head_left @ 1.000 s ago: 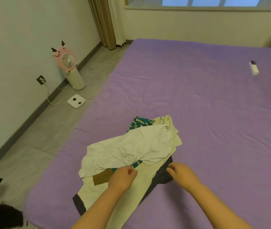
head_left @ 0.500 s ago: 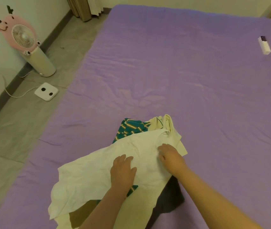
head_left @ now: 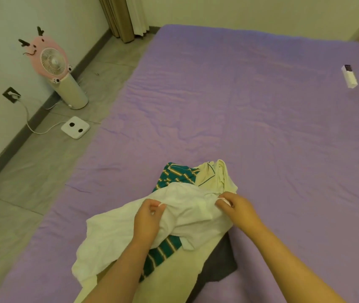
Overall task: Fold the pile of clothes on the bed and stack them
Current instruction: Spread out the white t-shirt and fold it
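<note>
barely started: my left hand [head_left: 150, 217] and right hand [head_left: 237, 207] both pinch the white garment [head_left: 187, 212] atop the pile [head_left: 198, 243] at the bed [head_left: 250, 119] near edge; nothing folded or stacked yet.

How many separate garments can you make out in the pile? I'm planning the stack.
4, maybe more hidden: white garment on top, pinched by both hands; green striped garment beneath it; cream garment at the far end; dark grey garment at the bottom right.
</note>
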Available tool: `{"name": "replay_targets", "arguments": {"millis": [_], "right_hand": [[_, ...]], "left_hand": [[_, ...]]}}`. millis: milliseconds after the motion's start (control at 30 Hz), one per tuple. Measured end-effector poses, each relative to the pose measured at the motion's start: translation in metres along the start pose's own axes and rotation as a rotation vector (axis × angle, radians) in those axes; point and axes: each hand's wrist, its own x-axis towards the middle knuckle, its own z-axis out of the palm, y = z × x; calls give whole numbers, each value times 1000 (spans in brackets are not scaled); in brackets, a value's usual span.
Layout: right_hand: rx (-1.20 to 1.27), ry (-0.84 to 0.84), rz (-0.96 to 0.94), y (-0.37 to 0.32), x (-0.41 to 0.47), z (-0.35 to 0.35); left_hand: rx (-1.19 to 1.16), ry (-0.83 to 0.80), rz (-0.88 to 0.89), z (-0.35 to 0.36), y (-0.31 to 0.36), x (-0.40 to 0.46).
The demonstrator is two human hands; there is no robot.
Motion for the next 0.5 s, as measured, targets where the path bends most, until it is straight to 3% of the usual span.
{"name": "replay_targets", "arguments": {"millis": [233,500], "right_hand": [[362,262,-57,-57,-61,-94],[382,340,-221,-104,-155,-182]], "left_hand": [[-181,167,154,-76,81,-55],[-317,236,307,-139,148,-166]]}}
